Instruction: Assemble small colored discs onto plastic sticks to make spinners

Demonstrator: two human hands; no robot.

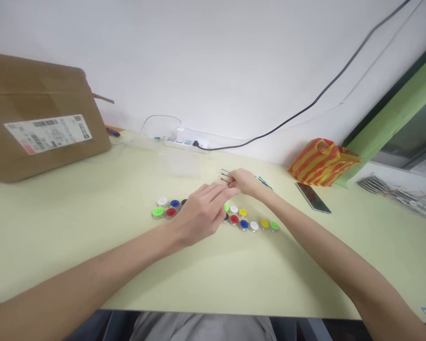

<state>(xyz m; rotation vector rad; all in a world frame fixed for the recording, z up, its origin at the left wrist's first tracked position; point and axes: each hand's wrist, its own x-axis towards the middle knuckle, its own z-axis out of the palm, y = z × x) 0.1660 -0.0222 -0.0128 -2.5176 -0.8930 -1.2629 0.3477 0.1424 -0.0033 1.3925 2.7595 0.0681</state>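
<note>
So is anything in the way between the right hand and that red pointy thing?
Nothing visible is. The right hand is right beside the red pointy thing, though I can't tell if it's gripping it. The left hand is close, but on the near side, over some coloured round pieces, not between them.

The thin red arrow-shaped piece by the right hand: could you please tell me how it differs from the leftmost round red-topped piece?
The thin red arrow-shaped piece is slender and pointed; the round red-topped piece has a broad top. The arrow-shaped piece is by the right hand; the round piece sits beside a round green-topped piece. Both show red.
</note>
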